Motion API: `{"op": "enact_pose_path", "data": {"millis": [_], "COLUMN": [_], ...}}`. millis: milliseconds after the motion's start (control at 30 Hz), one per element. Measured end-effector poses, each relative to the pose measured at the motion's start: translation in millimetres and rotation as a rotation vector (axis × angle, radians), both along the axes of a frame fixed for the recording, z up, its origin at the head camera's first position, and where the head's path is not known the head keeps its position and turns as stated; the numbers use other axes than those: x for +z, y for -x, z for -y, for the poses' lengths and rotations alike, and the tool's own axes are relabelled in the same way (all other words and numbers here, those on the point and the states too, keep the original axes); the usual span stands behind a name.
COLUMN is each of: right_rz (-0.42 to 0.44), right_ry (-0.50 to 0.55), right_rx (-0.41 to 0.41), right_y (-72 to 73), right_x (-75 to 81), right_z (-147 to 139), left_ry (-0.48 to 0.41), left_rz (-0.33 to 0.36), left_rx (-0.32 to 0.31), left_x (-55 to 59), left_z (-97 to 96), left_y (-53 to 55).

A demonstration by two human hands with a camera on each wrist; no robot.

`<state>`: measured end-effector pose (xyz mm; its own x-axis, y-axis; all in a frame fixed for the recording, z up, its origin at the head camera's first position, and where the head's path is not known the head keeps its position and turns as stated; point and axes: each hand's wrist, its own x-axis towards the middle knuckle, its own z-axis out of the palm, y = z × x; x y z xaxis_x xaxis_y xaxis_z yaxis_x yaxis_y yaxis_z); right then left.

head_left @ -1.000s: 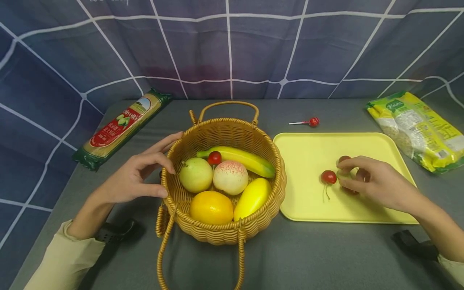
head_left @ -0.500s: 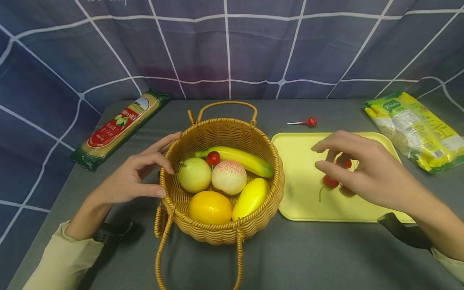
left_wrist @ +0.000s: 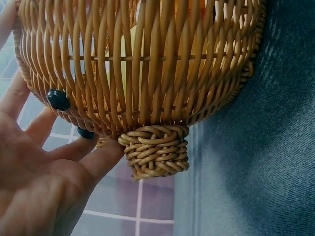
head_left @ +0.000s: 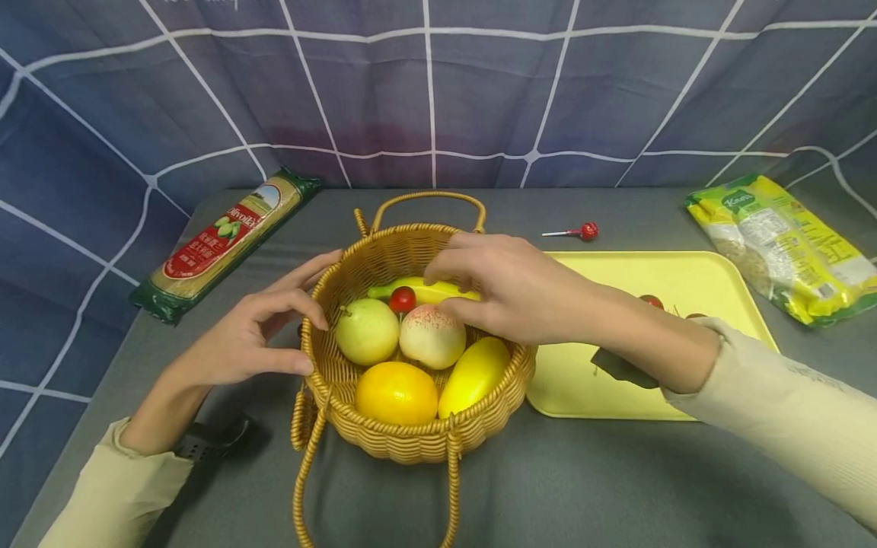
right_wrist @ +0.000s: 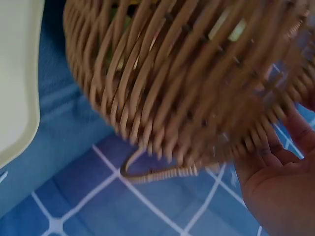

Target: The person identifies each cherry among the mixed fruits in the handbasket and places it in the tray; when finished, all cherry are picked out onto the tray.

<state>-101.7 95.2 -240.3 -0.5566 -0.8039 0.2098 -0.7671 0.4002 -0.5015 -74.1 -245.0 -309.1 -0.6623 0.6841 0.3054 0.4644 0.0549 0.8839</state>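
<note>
A round wicker basket (head_left: 421, 441) holds a green pear (head_left: 366, 331), a banana (head_left: 432, 293), a peach (head_left: 433, 339), an orange (head_left: 396, 392), a yellow mango-like fruit (head_left: 474, 377) and a red cherry (head_left: 403, 299). Against its left rim rests my left hand (head_left: 263, 331), fingers spread, index tip just over the edge. In the left wrist view, the left fingers (left_wrist: 101, 160) touch the woven wall. My right hand (head_left: 507, 285) reaches over the right rim, bent fingers above the banana and peach. I cannot tell whether something is pinched in it.
Partly under the right forearm lies a yellow tray (head_left: 617, 274) with several cherries (head_left: 652, 301). A lollipop (head_left: 585, 231) lies behind it. Packaged pasta (head_left: 226, 240) is at left, a yellow-green food bag (head_left: 788, 247) at right. One basket handle (head_left: 452, 487) hangs toward the front.
My right hand has risen from the cherries on the tray and moved left over the basket. The left hand stays at the rim, and the basket's fruit looks the same.
</note>
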Motion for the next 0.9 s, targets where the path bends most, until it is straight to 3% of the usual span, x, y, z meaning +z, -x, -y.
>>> {"op": "enact_pose_path", "data": {"millis": [233, 433, 900], "right_rz": [0.106, 0.136, 0.227], "right_ry": [-0.146, -0.271, -0.365], "right_rx": [0.048, 0.057, 0.057], "right_y": [12.0, 17.8, 23.4], "right_x": [-11.0, -23.0, -32.6], "right_z": [33, 49, 53], "left_ry": [0.001, 0.0, 0.003], "left_rz": [-0.002, -0.002, 0.0], "left_rx": [0.004, 0.007, 0.012], "left_x": [0.5, 0.4, 0.5], "left_z": [-0.7, -0.9, -1.1], "left_y": [-0.4, -0.7, -1.3]}}
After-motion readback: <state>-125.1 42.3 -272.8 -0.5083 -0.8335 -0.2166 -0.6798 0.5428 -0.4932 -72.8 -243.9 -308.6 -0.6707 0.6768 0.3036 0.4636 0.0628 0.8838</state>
